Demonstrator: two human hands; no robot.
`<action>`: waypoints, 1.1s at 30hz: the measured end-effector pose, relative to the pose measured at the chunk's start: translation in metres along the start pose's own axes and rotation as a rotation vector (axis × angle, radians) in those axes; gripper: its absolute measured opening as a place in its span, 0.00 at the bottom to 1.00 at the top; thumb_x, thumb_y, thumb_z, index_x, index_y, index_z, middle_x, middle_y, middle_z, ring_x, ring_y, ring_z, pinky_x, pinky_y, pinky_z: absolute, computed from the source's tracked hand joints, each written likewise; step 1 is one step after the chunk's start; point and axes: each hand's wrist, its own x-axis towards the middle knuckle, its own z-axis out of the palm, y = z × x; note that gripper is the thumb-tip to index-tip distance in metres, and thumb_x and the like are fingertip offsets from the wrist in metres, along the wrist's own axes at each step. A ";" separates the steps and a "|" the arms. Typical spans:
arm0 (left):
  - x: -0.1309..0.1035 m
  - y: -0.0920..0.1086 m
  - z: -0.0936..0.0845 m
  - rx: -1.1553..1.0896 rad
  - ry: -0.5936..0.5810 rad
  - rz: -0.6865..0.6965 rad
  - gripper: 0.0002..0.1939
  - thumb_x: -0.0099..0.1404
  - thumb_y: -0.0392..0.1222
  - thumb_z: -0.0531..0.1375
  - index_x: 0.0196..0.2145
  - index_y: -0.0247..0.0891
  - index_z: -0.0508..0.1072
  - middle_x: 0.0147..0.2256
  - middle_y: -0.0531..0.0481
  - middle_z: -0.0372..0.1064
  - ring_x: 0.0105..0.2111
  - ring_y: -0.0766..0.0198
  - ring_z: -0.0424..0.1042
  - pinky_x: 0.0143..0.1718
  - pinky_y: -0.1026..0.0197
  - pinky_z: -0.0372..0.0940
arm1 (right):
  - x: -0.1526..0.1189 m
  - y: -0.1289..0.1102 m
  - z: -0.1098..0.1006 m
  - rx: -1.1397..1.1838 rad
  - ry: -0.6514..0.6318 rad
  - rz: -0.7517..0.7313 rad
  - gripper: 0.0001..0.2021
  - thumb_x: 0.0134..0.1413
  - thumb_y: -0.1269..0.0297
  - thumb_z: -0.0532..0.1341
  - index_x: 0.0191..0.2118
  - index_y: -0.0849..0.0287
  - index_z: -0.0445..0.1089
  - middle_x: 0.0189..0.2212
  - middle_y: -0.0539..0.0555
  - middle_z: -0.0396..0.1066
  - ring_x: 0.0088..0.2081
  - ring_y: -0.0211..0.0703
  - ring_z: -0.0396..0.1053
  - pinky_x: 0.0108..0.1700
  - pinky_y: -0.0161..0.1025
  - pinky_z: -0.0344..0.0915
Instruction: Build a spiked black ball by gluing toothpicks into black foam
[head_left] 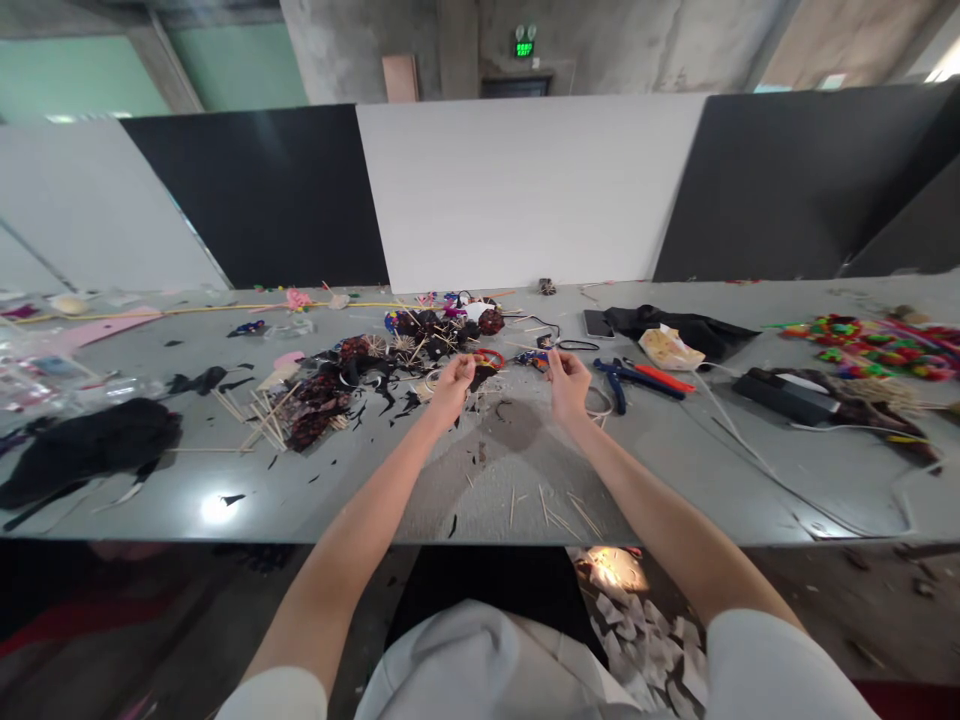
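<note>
Both hands are raised over the middle of the grey table point(495, 500). My left hand point(452, 385) is closed in a pinch; what it holds is too small to make out. Fingers pressed together, my right hand point(568, 382) seems to pinch the end of a thin pale stick point(529, 346), which points left. Red rings point(489, 357) lie just beyond my left hand. A small blue and orange piece point(534, 358) is beside my right fingertips. Dark patterned bundles with sticks point(431, 330) lie behind and left of my left hand.
Blue-handled pliers point(616, 382) and an orange-handled tool point(664, 377) lie right of my right hand. Loose sticks point(546, 505) lie near the front edge. Black cloth point(97, 445) is at left, colourful fuzzy pieces point(840, 335) at right. A white cord point(750, 450) crosses the right side.
</note>
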 end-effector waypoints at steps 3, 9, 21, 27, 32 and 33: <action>0.001 0.003 -0.001 -0.275 0.065 -0.119 0.16 0.65 0.52 0.71 0.36 0.40 0.72 0.48 0.49 0.76 0.41 0.63 0.74 0.44 0.61 0.67 | -0.005 -0.013 0.003 0.034 0.016 -0.083 0.23 0.56 0.40 0.69 0.37 0.58 0.74 0.25 0.46 0.67 0.24 0.35 0.60 0.28 0.36 0.57; 0.007 0.010 -0.018 -0.464 0.192 -0.231 0.10 0.67 0.42 0.70 0.36 0.39 0.72 0.48 0.48 0.79 0.43 0.61 0.77 0.47 0.58 0.70 | -0.013 -0.028 0.004 -0.050 -0.036 -0.191 0.20 0.61 0.43 0.67 0.37 0.57 0.73 0.26 0.47 0.67 0.26 0.38 0.62 0.30 0.37 0.59; 0.019 0.031 -0.065 -0.685 0.415 -0.264 0.06 0.77 0.38 0.57 0.41 0.41 0.73 0.45 0.46 0.80 0.47 0.57 0.79 0.51 0.48 0.74 | -0.041 -0.033 0.010 -0.129 -0.325 -0.234 0.16 0.64 0.47 0.65 0.39 0.56 0.74 0.31 0.50 0.72 0.32 0.40 0.65 0.36 0.38 0.63; 0.023 0.039 -0.090 -0.820 0.535 -0.073 0.13 0.80 0.39 0.52 0.38 0.40 0.73 0.42 0.48 0.80 0.44 0.62 0.78 0.49 0.53 0.75 | -0.041 -0.031 0.011 -0.129 -0.359 -0.206 0.14 0.64 0.49 0.65 0.39 0.56 0.75 0.32 0.50 0.72 0.32 0.40 0.65 0.37 0.38 0.62; 0.023 0.047 -0.119 -0.846 0.549 0.036 0.12 0.79 0.38 0.55 0.37 0.40 0.74 0.39 0.50 0.80 0.41 0.64 0.78 0.49 0.53 0.74 | -0.043 -0.031 0.011 -0.176 -0.412 -0.206 0.14 0.65 0.49 0.64 0.37 0.56 0.74 0.32 0.50 0.71 0.33 0.41 0.65 0.37 0.39 0.62; 0.023 0.049 -0.125 -0.851 0.528 0.072 0.12 0.79 0.39 0.55 0.37 0.40 0.75 0.39 0.50 0.80 0.41 0.65 0.78 0.49 0.53 0.74 | -0.043 -0.031 0.011 -0.187 -0.424 -0.208 0.14 0.65 0.49 0.64 0.37 0.56 0.74 0.32 0.50 0.71 0.33 0.41 0.65 0.37 0.39 0.62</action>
